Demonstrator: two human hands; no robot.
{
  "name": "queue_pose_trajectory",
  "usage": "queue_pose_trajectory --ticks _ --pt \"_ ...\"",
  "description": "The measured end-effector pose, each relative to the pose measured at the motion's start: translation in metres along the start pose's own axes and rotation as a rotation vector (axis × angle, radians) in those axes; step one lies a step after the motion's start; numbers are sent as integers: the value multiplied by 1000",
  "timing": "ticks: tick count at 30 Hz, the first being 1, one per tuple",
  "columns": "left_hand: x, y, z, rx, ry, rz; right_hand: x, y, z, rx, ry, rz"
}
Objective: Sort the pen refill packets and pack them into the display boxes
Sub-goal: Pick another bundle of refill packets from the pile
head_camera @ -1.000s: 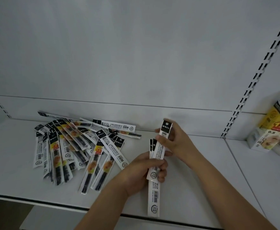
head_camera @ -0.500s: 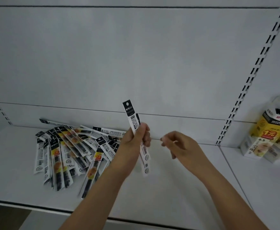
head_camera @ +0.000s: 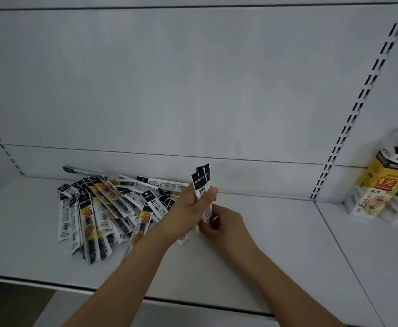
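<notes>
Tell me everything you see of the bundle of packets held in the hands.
The bundle of packets is a few slim, glossy white sleeves with black header tabs and fine print, stacked and standing nearly upright above the shelf. The left hand grips its middle; the right hand pinches its lower end.

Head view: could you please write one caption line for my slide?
Left hand grips upright refill packets, right hand pinches their lower end, beside loose packets.
</notes>
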State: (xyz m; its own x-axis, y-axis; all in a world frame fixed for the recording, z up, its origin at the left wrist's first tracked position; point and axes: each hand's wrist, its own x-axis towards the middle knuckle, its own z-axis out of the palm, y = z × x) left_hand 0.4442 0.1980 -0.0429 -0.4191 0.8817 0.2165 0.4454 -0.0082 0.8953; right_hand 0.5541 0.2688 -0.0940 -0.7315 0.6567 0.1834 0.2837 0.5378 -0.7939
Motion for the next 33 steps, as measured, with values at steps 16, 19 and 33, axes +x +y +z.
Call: queue_pose_trajectory --ticks 16,19,33 --pt "-54 -24 -74 506 331 -339 -5 -5 17 -129 6 -35" --pt "-77 -40 -76 830 209 -473 -9 -8 17 -177 -26 -71" --pt "-52 -33 -62 831 108 -451 -12 -9 10 -86 -21 4"
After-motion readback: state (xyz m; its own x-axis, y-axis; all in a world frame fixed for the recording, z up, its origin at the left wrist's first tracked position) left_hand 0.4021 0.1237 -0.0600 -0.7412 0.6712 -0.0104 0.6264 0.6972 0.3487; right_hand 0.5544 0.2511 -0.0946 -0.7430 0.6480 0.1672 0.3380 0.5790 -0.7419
